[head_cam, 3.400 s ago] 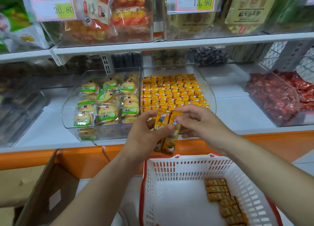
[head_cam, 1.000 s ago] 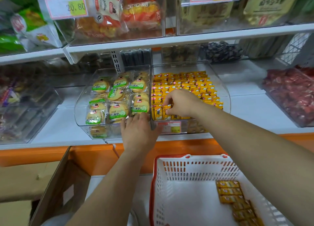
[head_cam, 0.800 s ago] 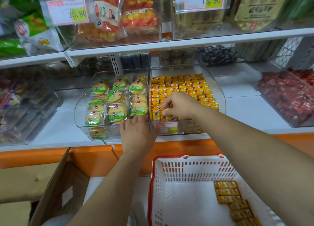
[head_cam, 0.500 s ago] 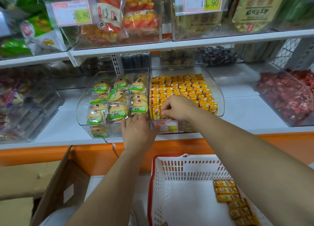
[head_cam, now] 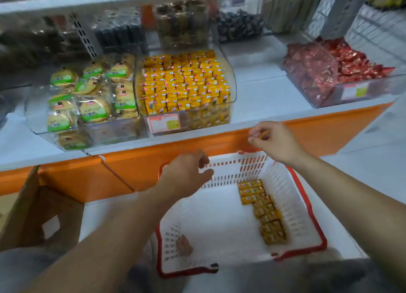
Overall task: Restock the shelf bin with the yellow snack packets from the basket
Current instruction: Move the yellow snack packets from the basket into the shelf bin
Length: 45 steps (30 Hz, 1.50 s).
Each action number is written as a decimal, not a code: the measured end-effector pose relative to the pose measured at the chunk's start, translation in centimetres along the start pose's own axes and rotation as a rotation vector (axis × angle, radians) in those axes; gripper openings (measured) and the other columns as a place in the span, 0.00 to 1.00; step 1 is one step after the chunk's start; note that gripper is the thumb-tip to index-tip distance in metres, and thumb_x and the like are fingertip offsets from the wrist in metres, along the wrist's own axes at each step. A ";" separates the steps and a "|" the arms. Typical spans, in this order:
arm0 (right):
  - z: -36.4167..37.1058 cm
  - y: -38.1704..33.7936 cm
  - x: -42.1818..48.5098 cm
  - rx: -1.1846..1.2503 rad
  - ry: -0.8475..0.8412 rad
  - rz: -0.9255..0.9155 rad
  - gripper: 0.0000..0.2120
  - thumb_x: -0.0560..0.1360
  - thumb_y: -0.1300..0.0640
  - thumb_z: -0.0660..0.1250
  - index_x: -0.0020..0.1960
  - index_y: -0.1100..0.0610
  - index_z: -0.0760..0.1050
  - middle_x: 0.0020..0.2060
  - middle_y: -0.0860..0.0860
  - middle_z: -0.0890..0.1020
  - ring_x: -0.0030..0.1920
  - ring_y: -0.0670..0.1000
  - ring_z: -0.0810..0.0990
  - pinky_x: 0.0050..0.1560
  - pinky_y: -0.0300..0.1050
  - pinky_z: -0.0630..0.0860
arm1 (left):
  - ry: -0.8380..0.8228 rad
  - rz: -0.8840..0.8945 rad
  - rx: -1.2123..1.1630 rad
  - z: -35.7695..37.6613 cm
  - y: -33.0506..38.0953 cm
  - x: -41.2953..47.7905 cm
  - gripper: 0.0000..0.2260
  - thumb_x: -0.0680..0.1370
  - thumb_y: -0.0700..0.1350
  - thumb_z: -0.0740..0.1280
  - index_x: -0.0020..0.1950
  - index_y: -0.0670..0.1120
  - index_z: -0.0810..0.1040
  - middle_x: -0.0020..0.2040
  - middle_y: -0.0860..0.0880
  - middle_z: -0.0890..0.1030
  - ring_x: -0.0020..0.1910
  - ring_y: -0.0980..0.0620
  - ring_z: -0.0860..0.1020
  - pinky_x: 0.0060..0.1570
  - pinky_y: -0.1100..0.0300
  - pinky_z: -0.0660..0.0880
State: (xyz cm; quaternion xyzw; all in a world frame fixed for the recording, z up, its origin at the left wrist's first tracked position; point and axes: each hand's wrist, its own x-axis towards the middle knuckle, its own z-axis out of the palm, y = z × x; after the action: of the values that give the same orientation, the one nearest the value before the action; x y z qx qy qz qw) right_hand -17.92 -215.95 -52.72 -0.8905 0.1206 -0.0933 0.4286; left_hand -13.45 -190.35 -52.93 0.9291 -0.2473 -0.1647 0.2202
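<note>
A clear shelf bin (head_cam: 232, 81) holds tight rows of yellow snack packets (head_cam: 184, 81) with a price tag on its front. Below it stands a white basket with a red rim (head_cam: 307, 207). A strip of several yellow packets (head_cam: 261, 211) lies along the basket's right side. My left hand (head_cam: 186, 174) hovers over the basket's far left corner, fingers loosely curled, holding nothing. My right hand (head_cam: 274, 138) hangs above the basket's far right corner in front of the orange shelf edge, fingers loosely bent; it appears empty.
A bin of round green-labelled cakes (head_cam: 87, 99) sits left of the yellow bin, and a bin of red packets (head_cam: 318, 72) stands at the right. A cardboard box (head_cam: 33, 213) is at lower left. An orange ledge (head_cam: 136, 167) runs between shelf and basket.
Both hands have drawn back from the shelf bin and dropped down over the basket. The packets my right hand was setting in the bin's front row stay there. The view has tilted downward.
</note>
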 end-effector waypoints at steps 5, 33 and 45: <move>3.3 10.7 -3.9 -0.064 -0.137 0.285 0.05 0.75 0.64 0.70 0.46 0.55 0.79 0.44 0.54 0.83 0.46 0.53 0.80 0.51 0.46 0.75 | -0.250 -0.162 -0.026 10.9 -1.0 2.2 0.18 0.80 0.56 0.69 0.65 0.49 0.75 0.65 0.47 0.79 0.62 0.45 0.78 0.63 0.51 0.76; 11.5 23.0 -9.8 -0.257 -0.333 0.665 0.33 0.74 0.60 0.69 0.76 0.54 0.63 0.71 0.53 0.71 0.71 0.55 0.69 0.65 0.44 0.66 | -0.111 0.266 0.042 35.9 -3.6 9.9 0.31 0.66 0.64 0.76 0.62 0.47 0.78 0.60 0.44 0.75 0.56 0.42 0.73 0.49 0.48 0.76; 14.1 23.9 -8.1 -0.512 -0.844 0.575 0.17 0.73 0.51 0.71 0.60 0.53 0.80 0.55 0.52 0.82 0.52 0.53 0.79 0.50 0.44 0.75 | -0.173 0.224 0.253 33.7 -7.4 7.1 0.27 0.72 0.60 0.72 0.65 0.47 0.73 0.58 0.45 0.74 0.49 0.44 0.78 0.36 0.54 0.71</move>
State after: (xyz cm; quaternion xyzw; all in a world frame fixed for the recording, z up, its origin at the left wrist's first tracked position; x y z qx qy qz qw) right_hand -25.02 -217.53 -80.66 -0.8575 0.1953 0.4231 0.2182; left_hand -18.75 -199.37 -86.54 0.8984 -0.3859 -0.1860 0.0964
